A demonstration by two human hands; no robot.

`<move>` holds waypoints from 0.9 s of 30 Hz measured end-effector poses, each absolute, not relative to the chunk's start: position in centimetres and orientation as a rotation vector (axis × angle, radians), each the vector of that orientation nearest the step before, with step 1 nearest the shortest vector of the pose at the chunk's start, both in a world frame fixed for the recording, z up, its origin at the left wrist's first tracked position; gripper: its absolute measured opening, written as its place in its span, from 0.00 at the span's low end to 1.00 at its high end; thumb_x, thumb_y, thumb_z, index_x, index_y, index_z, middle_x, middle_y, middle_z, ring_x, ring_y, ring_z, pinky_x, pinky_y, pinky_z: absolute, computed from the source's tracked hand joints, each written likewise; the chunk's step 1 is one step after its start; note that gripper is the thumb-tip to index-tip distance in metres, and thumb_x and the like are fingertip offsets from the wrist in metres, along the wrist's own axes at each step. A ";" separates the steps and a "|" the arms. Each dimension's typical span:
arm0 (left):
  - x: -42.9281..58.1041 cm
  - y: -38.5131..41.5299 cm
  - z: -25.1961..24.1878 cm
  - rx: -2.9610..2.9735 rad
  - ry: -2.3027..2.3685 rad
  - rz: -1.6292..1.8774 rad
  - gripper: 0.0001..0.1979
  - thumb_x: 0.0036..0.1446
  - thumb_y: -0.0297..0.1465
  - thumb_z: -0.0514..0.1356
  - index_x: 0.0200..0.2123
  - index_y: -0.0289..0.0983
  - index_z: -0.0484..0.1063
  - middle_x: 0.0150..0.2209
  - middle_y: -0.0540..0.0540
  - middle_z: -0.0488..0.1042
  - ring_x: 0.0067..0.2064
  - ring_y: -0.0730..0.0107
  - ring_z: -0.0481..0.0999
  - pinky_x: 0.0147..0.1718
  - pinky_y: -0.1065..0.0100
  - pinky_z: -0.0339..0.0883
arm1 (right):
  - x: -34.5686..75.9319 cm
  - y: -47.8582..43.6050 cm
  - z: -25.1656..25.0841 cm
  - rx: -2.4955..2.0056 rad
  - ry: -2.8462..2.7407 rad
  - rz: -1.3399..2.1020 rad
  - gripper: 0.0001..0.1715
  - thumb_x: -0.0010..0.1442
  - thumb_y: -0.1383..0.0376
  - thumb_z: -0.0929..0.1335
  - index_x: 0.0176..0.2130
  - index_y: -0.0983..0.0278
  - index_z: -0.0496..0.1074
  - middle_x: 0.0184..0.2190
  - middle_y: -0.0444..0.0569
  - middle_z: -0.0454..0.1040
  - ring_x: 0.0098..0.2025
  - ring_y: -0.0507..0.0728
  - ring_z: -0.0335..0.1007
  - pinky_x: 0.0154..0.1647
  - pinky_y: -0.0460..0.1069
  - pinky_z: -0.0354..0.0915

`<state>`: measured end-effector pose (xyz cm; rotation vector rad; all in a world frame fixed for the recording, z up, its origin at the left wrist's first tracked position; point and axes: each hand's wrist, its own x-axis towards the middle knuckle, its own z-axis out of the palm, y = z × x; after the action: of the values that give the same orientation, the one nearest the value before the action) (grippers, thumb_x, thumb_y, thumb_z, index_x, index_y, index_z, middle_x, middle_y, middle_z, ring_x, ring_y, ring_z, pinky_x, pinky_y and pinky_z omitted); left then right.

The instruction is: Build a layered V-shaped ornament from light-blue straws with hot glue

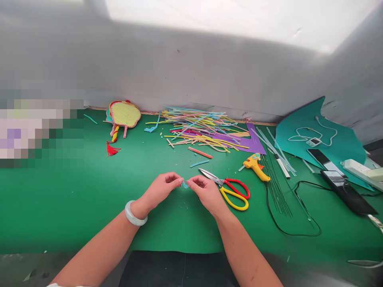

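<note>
Between my two hands is a short light-blue strip, bent into a small curve above the green table. My left hand pinches one end of it, thumb against fingertips; a pale bangle circles that wrist. The other end is pinched by my right hand. Right beside the right hand lie scissors with one red and one yellow handle, blades slightly parted. Just beyond the hands rest another blue strip and an orange stick.
A heap of coloured strips lies along the wall, near a purple sheet. A fan-shaped craft piece stands back left. Rightward are a yellow glue gun with a black cord, thin wires, glue sticks and a power strip.
</note>
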<state>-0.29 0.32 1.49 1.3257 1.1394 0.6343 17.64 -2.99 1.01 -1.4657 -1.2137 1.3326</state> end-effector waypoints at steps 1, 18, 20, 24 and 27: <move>-0.3 0.4 1.5 1.324 1.142 0.636 0.18 0.52 0.47 0.63 0.31 0.37 0.74 0.30 0.50 0.73 0.33 0.69 0.68 0.35 0.68 0.61 | 17.7 -3.0 1.0 -1.467 -1.223 1.329 0.19 0.52 0.50 0.72 0.31 0.63 0.75 0.27 0.43 0.71 0.30 0.52 0.63 0.32 0.47 0.59; -0.6 0.5 1.7 1.357 1.203 0.644 0.18 0.50 0.47 0.63 0.30 0.36 0.74 0.29 0.50 0.74 0.29 0.72 0.66 0.30 0.69 0.60 | 26.9 -2.1 0.5 -1.863 -1.501 0.086 0.24 0.62 0.52 0.62 0.49 0.64 0.74 0.48 0.59 0.72 0.54 0.66 0.64 0.57 0.60 0.59; -0.6 0.4 1.9 1.352 1.206 0.645 0.18 0.50 0.47 0.63 0.29 0.37 0.73 0.28 0.50 0.73 0.28 0.73 0.65 0.29 0.70 0.60 | 31.4 -1.5 0.0 -2.118 -1.423 -0.133 0.29 0.62 0.55 0.61 0.58 0.66 0.68 0.57 0.62 0.67 0.60 0.70 0.58 0.60 0.63 0.56; -0.6 0.4 2.1 1.348 1.202 0.649 0.17 0.50 0.46 0.63 0.29 0.37 0.73 0.27 0.50 0.72 0.27 0.73 0.64 0.28 0.70 0.59 | 38.3 -0.5 -1.5 -2.540 -1.415 -0.058 0.41 0.61 0.54 0.63 0.66 0.72 0.55 0.65 0.66 0.57 0.65 0.73 0.52 0.62 0.63 0.55; -0.6 0.4 2.0 1.347 1.208 0.651 0.17 0.50 0.46 0.63 0.29 0.37 0.74 0.27 0.50 0.73 0.27 0.73 0.64 0.28 0.70 0.59 | 40.4 0.1 -2.8 -2.670 -1.470 0.078 0.40 0.62 0.52 0.63 0.66 0.69 0.56 0.63 0.64 0.61 0.62 0.72 0.59 0.60 0.61 0.58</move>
<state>-0.56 0.43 2.05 1.3466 1.2078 0.6505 40.36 0.10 -2.80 -2.6702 -1.4698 0.0779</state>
